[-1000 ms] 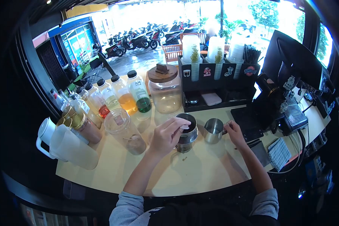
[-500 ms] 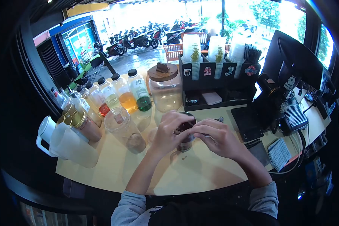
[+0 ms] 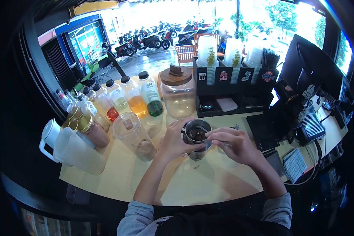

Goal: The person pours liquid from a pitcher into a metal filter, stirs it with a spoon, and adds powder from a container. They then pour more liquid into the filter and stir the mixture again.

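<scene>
A shiny metal cup point(image 3: 197, 152) stands on the counter in front of me, with dark contents showing inside its rim. My left hand point(image 3: 177, 141) wraps around the cup's left side, the thumb lying across its near face. Over the right edge of the rim, my right hand point(image 3: 234, 143) pinches a thin metal stirrer point(image 3: 203, 128) that slants into the cup; its lower end is hidden. Left of the cup is a tall clear plastic container point(image 3: 126, 135) with a brown lump low inside it.
Two pitchers point(image 3: 76, 151) stand at the counter's left. Behind are bottles of coloured syrup point(image 3: 154, 100) and a glass jar with a wooden lid point(image 3: 178, 94). A black cup rack point(image 3: 234, 86), a dark machine point(image 3: 285, 106) and a checked cloth point(image 3: 295, 165) lie rightward.
My hands have parted slightly, so the cup's opening now shows. My right hand has moved a little right and down. The whole view has shifted slightly.
</scene>
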